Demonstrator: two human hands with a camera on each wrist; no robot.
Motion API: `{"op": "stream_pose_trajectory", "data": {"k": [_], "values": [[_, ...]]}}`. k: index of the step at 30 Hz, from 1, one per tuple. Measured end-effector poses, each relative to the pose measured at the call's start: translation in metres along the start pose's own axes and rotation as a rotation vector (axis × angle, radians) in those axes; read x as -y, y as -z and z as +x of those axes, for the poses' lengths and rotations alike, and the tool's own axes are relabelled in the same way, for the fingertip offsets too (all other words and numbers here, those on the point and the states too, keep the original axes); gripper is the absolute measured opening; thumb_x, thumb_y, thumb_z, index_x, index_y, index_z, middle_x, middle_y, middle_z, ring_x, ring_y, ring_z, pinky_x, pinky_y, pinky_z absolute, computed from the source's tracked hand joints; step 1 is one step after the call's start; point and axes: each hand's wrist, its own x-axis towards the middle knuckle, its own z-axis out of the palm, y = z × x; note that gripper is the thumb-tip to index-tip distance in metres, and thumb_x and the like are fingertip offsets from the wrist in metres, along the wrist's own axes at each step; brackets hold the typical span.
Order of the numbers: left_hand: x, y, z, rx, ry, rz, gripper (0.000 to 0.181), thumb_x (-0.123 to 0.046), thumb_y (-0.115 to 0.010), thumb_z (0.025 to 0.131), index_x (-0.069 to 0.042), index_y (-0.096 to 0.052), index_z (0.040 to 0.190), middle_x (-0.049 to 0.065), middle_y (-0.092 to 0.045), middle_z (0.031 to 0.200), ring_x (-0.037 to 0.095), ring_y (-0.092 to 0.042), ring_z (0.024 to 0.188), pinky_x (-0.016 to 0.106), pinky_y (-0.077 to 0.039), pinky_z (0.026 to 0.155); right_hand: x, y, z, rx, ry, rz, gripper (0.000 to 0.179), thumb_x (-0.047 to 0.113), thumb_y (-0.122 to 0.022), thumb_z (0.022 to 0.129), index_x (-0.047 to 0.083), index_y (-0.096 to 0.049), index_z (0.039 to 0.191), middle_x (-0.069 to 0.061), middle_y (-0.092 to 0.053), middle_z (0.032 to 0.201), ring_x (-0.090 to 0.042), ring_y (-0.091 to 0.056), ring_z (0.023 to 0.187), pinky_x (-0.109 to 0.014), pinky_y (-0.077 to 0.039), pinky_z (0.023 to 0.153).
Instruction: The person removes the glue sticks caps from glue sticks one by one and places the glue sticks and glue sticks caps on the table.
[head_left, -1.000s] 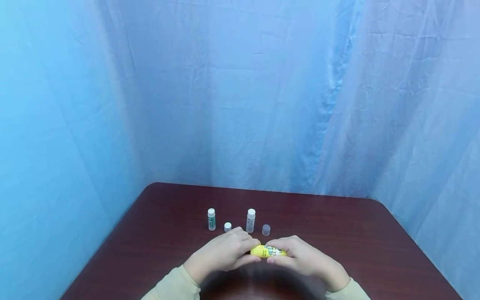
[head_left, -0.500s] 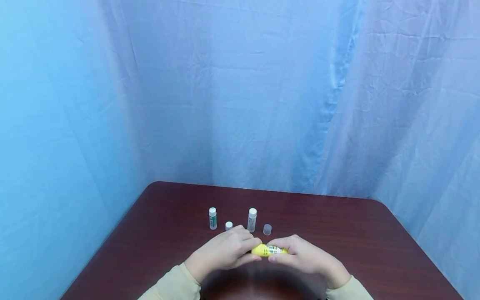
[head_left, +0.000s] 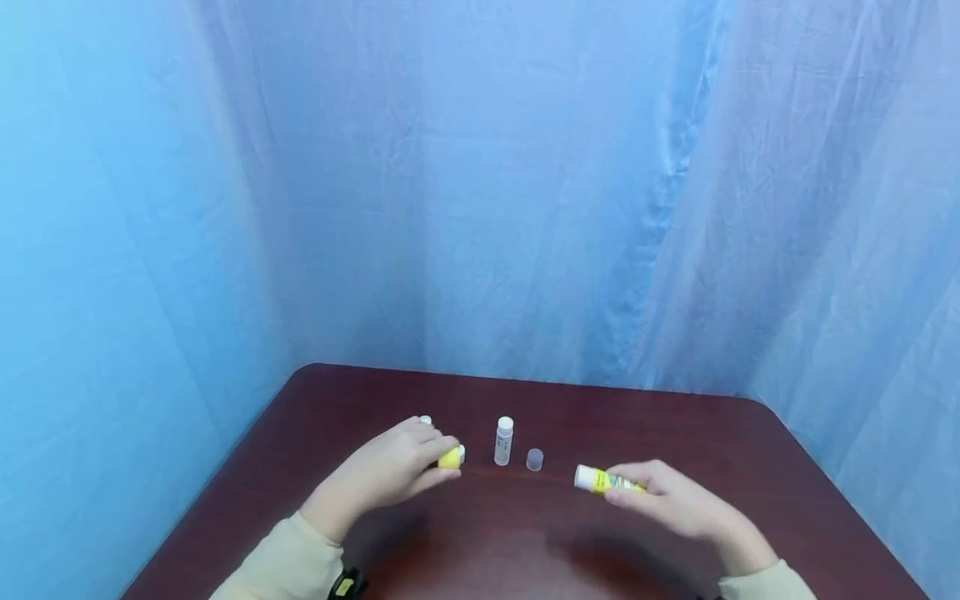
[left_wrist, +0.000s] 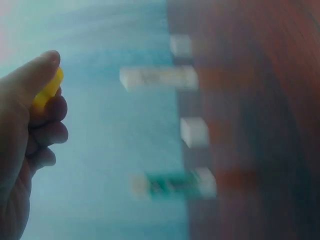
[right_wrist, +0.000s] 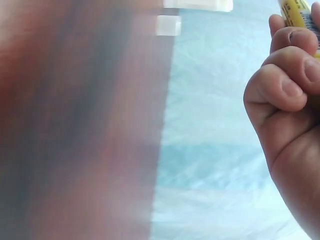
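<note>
My left hand (head_left: 382,467) pinches a yellow cap (head_left: 450,458) between thumb and fingers above the left half of the table. Off to the right, my right hand (head_left: 678,496) grips a yellow-labelled glue stick (head_left: 597,479), its bare white end pointing left. In the right wrist view the fingers curl round that glue stick (right_wrist: 299,15). Behind the yellow cap, a small white cap (head_left: 462,453) shows only in part. A green-labelled glue stick (left_wrist: 175,185) stands near the left hand, which hides most of it in the head view.
A white glue stick (head_left: 503,442) stands upright at mid-table, with a translucent cap (head_left: 534,460) just right of it. The dark red-brown table (head_left: 637,417) has rounded far corners. Blue curtains (head_left: 495,208) hang behind and on both sides.
The yellow cap has come off the glue stick. My left hand has moved left and away with the cap, my right hand right with the stick, baring its white end.
</note>
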Motion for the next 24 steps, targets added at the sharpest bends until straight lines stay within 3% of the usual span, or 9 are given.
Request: {"op": "stream_pose_trajectory", "data": {"k": [2, 6, 13, 19, 24], "values": [[-0.003, 0.005, 0.005, 0.042, 0.010, -0.015, 0.025, -0.033, -0.068, 0.100, -0.013, -0.056, 0.090, -0.009, -0.046, 0.076, 0.009, -0.044, 0.070, 0.029, -0.043, 0.076, 0.000, 0.007, -0.002, 0.004, -0.048, -0.011, 0.015, 0.016, -0.061, 0.104, 0.023, -0.070, 0.114, 0.002, -0.064, 0.082, -0.008, -0.055, 0.073, -0.029, -0.049, 0.062], [-0.011, 0.001, 0.013, 0.096, 0.049, -0.001, 0.024, -0.032, -0.074, 0.095, -0.013, -0.060, 0.097, -0.010, -0.048, 0.076, 0.007, -0.046, 0.070, 0.025, -0.043, 0.075, 0.001, 0.007, 0.000, 0.022, -0.110, -0.030, 0.017, 0.027, -0.061, 0.104, 0.023, -0.069, 0.119, 0.003, -0.066, 0.088, -0.011, -0.057, 0.076, -0.030, -0.050, 0.066], [-0.015, -0.006, 0.008, 0.190, 0.238, -0.059, 0.037, -0.033, -0.075, 0.095, -0.013, -0.065, 0.124, -0.010, -0.054, 0.087, 0.008, -0.050, 0.080, 0.025, -0.047, 0.078, -0.001, 0.002, 0.001, -0.052, -0.107, -0.067, 0.015, 0.025, -0.063, 0.103, 0.021, -0.069, 0.116, 0.006, -0.066, 0.087, -0.013, -0.059, 0.074, -0.029, -0.051, 0.064], [-0.017, -0.009, 0.005, 0.214, 0.293, -0.072, 0.036, -0.035, -0.067, 0.100, -0.015, -0.065, 0.130, -0.010, -0.054, 0.090, 0.008, -0.052, 0.084, 0.029, -0.048, 0.083, -0.002, -0.001, 0.002, -0.038, -0.103, -0.068, 0.015, 0.028, -0.063, 0.103, 0.025, -0.069, 0.117, 0.005, -0.066, 0.086, -0.010, -0.058, 0.072, -0.029, -0.051, 0.063], [-0.018, -0.010, 0.002, 0.202, 0.315, -0.079, 0.033, -0.026, -0.056, 0.105, -0.012, -0.064, 0.133, -0.008, -0.059, 0.096, 0.010, -0.058, 0.094, 0.034, -0.048, 0.093, -0.003, -0.005, 0.001, -0.038, -0.119, -0.072, 0.018, 0.030, -0.063, 0.103, 0.023, -0.069, 0.119, -0.004, -0.068, 0.090, -0.009, -0.058, 0.074, -0.029, -0.051, 0.064]]}}
